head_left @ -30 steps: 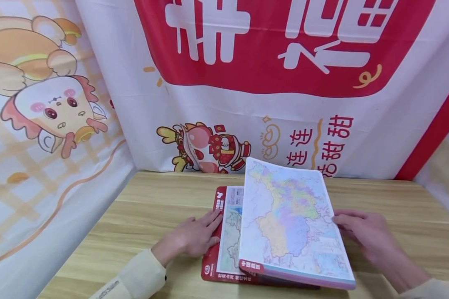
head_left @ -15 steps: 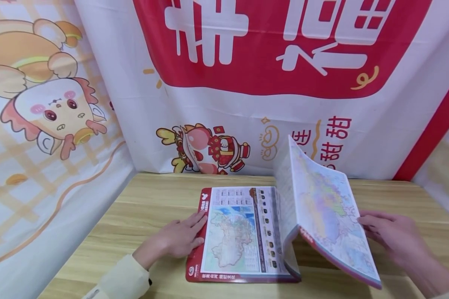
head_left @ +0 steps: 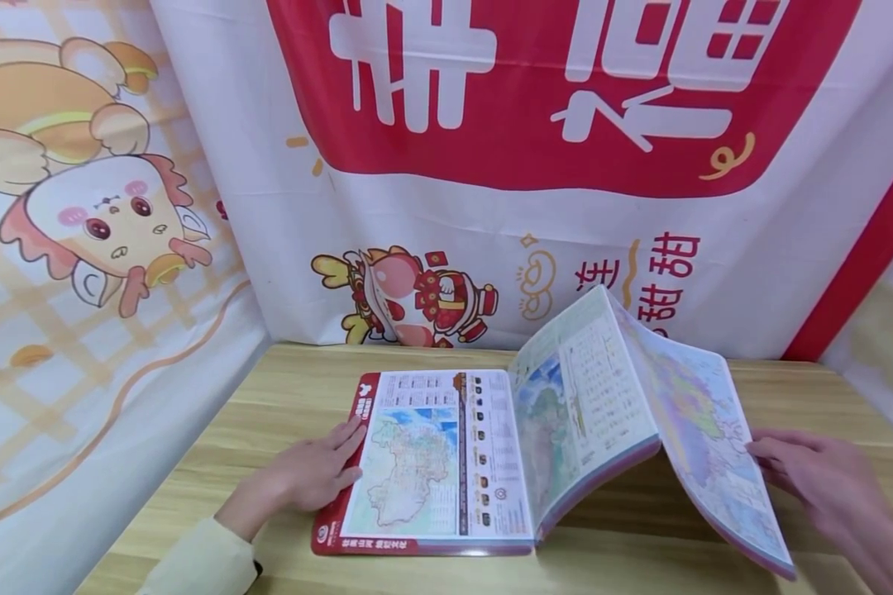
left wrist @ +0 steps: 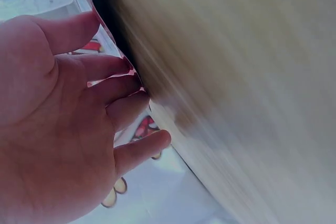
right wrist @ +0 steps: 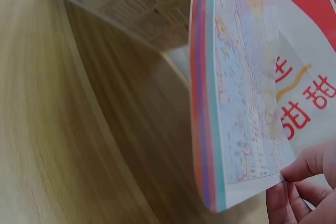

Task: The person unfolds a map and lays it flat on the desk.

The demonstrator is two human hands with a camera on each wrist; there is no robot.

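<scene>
A fold-out map (head_left: pixel 484 463) stands partly unfolded on the table, its left panel flat and its middle panels raised in a peak. My left hand (head_left: pixel 307 474) rests at the red left border, fingers extended. In the left wrist view, its fingertips (left wrist: pixel 137 100) touch the map's edge. On the other side, my right hand (head_left: pixel 818 479) holds the sloping right panel (head_left: pixel 695 413), which shows a coloured map. Thumb and fingers of that hand (right wrist: pixel 307 187) pinch the panel's edge in the right wrist view. Striped layered edges show along the panel's side.
The wood-grain table (head_left: pixel 216 463) lies beneath. Behind it hangs a white cloth (head_left: pixel 290 273) with a large red print and cartoon figures. Another printed cloth (head_left: pixel 82 372) covers the left side.
The folded stack has opened out: its right panel has moved right with my right hand, and the middle panels have spread. My left hand has moved left with the red border.
</scene>
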